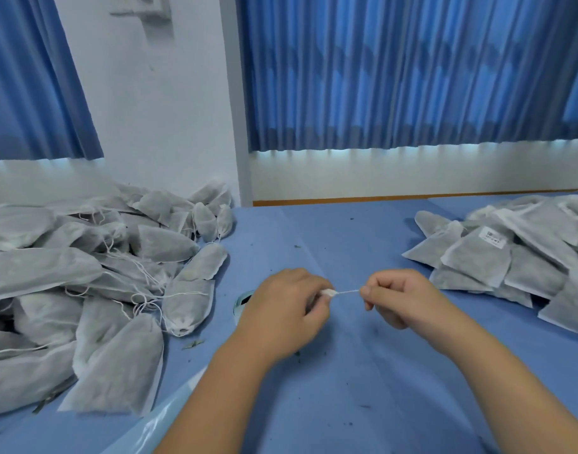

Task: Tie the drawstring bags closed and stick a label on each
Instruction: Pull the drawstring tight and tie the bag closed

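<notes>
Left hand (281,306): fingers curled round the gathered bag neck (328,293), mid-table; the bag's body is hidden.
Right hand (396,296): pinches the drawstring (348,291), just beside the left hand.
Drawstring axis: taut, running left to right between the hands.
Open room: the blue table (346,371) shows between the piles, up to the far edge.
Edges: the loose-stringed pile (84,273) lies along the left edge, and the flat pile (517,257) lies at the right edge.

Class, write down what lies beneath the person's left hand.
A curved edge of a roll, perhaps labels, shows beneath the left hand; the rest is covered. Of the bag it grips, only the white neck shows.
</notes>
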`<state>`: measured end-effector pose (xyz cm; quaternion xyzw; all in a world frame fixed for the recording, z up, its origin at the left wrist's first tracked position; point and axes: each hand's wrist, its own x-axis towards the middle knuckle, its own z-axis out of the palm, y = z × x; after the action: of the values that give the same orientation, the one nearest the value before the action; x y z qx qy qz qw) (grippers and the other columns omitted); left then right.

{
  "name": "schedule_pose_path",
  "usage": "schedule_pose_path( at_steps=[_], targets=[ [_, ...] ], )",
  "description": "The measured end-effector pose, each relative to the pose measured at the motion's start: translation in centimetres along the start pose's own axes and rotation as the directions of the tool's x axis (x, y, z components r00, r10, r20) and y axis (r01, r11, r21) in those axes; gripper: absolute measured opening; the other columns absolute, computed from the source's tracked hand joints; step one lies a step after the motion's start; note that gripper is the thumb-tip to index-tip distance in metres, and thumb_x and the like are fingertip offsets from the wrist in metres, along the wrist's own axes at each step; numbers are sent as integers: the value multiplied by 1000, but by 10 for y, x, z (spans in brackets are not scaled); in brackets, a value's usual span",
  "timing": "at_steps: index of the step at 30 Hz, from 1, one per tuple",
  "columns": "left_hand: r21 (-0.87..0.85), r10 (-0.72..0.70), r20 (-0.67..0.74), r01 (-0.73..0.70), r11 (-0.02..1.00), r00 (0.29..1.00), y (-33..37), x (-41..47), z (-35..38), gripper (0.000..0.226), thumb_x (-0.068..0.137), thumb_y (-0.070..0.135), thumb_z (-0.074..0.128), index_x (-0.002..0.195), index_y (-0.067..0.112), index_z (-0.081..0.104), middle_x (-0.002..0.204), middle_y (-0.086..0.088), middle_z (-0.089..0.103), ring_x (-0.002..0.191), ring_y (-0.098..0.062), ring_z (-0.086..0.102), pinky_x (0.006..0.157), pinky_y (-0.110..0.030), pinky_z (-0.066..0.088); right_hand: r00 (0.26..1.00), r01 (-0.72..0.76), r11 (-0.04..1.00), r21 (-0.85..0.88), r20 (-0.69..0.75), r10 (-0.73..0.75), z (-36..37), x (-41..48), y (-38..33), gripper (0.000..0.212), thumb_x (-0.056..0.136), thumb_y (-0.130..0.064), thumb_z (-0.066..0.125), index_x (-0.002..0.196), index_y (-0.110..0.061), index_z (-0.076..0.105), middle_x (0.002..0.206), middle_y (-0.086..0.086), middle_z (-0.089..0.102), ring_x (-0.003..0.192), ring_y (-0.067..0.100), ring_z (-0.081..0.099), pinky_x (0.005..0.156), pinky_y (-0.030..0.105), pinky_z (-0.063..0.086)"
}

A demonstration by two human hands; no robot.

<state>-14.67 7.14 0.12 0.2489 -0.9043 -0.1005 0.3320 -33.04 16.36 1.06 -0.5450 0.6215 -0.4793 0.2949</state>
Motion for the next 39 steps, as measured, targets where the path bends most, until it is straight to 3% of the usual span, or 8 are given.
schedule_pose_path(
  at_steps=[4, 8, 11, 19, 24, 30, 34, 39],
  targets=[
    [-62, 16, 36, -14, 998, 999, 24, 2, 13, 23, 87, 6, 52, 101, 13, 69, 97, 2, 68, 93, -18, 57, 83, -25, 42, 997, 17, 988, 152, 77, -29, 4, -3, -2, 20, 74, -23, 59, 55, -17, 61, 49, 3, 29, 44, 12, 21, 43, 19, 20],
    [-249, -94, 138, 126, 960, 986, 42, -5, 20, 20, 77, 30, 47, 83, 22, 63, 63, 12, 53, 65, -12, 49, 62, -27, 41, 999, 21, 964, 265, 19, -27, -4, 0, 3, 19, 70, -17, 56, 51, -14, 54, 53, 5, 26, 46, 13, 18, 44, 19, 18],
    [-584, -222, 186, 289, 758, 957, 49, -6, 17, 29, 73, 41, 48, 75, 18, 66, 57, 10, 54, 52, -5, 43, 53, -18, 35, 999, 50, 950, 310, -24, -45, -7, 3, 9, 19, 70, -22, 62, 53, -13, 58, 50, 1, 29, 46, 14, 20, 42, 19, 21],
    [-815, -450, 155, 371, 445, 880, 37, 0, 6, 22, 84, 31, 66, 76, 14, 78, 55, 11, 61, 44, 1, 45, 50, -17, 34, 986, 56, 994, 99, -161, -39, 14, 0, 9, 24, 90, -19, 65, 67, -15, 68, 48, -5, 37, 45, 11, 27, 44, 18, 25],
    [-637, -467, 15, 369, 677, 884, 32, -2, 9, 37, 93, 13, 57, 57, 5, 64, 71, 17, 70, 89, 26, 57, 65, -1, 39, 991, 124, 986, -111, -29, -127, 28, -9, -2, 25, 93, -15, 59, 70, -17, 67, 56, -1, 42, 51, 10, 31, 48, 20, 26],
    [-380, -289, 160, 329, 864, 944, 28, -7, 0, 33, 90, 25, 58, 60, 33, 66, 53, 12, 51, 51, -2, 44, 52, -15, 36, 987, 163, 987, 10, -13, -163, 14, -18, -15, 16, 84, -23, 67, 68, -21, 70, 50, -4, 44, 48, 8, 33, 48, 16, 29],
    [-530, -274, 357, 435, 728, 893, 30, -7, -5, 22, 75, 46, 59, 69, 29, 71, 58, 11, 55, 58, -5, 50, 63, -23, 42, 986, 142, 989, 43, -99, -137, 8, -13, -11, 22, 88, -11, 66, 67, -16, 70, 51, -4, 34, 47, 10, 27, 45, 15, 26],
    [-741, -266, 495, 562, 369, 827, 32, -5, -10, 19, 73, 30, 61, 59, 18, 62, 54, -1, 49, 44, -13, 40, 47, -21, 33, 994, 93, 996, 14, -51, -93, 23, -11, -7, 21, 88, -16, 65, 68, -16, 72, 57, 0, 45, 49, 6, 35, 46, 13, 31]
  ],
)
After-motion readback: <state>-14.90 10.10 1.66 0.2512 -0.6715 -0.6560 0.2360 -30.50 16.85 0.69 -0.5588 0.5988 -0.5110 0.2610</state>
